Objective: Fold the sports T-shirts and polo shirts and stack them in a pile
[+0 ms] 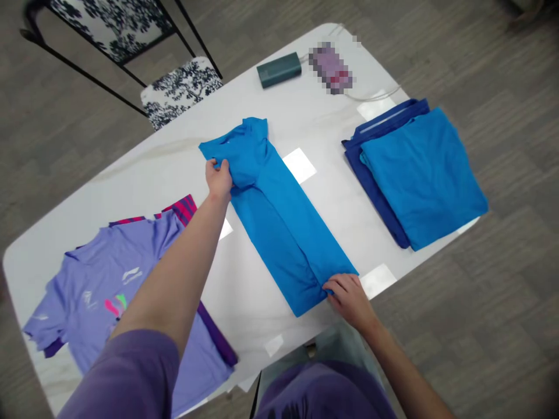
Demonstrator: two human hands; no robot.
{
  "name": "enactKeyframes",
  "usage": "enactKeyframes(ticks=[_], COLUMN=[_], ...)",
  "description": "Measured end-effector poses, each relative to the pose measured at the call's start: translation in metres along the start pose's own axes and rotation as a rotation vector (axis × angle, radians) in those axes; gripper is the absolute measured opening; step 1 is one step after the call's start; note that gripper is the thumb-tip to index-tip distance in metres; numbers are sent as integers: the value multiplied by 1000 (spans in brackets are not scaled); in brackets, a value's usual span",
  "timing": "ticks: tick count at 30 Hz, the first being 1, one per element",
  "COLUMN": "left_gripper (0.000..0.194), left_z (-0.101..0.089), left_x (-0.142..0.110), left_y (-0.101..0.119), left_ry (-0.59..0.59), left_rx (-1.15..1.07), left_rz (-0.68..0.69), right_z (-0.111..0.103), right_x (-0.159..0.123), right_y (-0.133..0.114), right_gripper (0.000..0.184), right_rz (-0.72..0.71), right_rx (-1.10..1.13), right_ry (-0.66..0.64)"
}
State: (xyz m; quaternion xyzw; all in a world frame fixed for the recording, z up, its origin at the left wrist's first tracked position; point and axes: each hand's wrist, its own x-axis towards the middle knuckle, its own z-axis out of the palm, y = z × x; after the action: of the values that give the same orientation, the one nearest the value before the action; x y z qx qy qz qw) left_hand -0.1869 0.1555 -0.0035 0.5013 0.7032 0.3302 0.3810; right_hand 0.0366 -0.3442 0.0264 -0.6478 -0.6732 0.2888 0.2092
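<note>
A bright blue T-shirt [279, 221] lies folded into a long narrow strip across the middle of the white table [174, 169]. My left hand [219, 177] is closed on the cloth near the collar end, pinching a fold at the shoulder. My right hand [349, 297] grips the hem end at the table's near edge, fingers curled over the fabric.
A stack of folded blue shirts [419, 174] lies at the right. A lilac T-shirt [117, 285] lies spread over other garments at the left. A dark green box [278, 70] and a blurred device [331, 67] sit at the far edge. A patterned chair [181, 87] stands behind.
</note>
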Motion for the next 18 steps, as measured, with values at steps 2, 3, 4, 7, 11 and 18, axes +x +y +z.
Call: enactKeyframes(ticks=[2,3,4,7,11,18], left_gripper=[34,32,30,35,52,57], left_z=[-7,-10,-14,-23,-11,55], left_x=[6,8,8,-5,-26,30], left_y=[-1,-1,-2,-1,22,95], left_ry=[69,79,78,133,161,-235], left_rx=[62,123,195,436,624,649], left_rz=[53,61,61,79,333,435], right_z=[1,0,-3,-17,-34,-9], right_x=[2,3,5,17,53,114], right_y=[-2,-4,-5,-10,-5,28], right_gripper=[18,19,19,22,36,44], right_rz=[-21,-35,-55,-113,-101,-46], right_rx=[-6,-12,-16,13,18,-280], right_ry=[-13,-33,-64,-171,-77,132])
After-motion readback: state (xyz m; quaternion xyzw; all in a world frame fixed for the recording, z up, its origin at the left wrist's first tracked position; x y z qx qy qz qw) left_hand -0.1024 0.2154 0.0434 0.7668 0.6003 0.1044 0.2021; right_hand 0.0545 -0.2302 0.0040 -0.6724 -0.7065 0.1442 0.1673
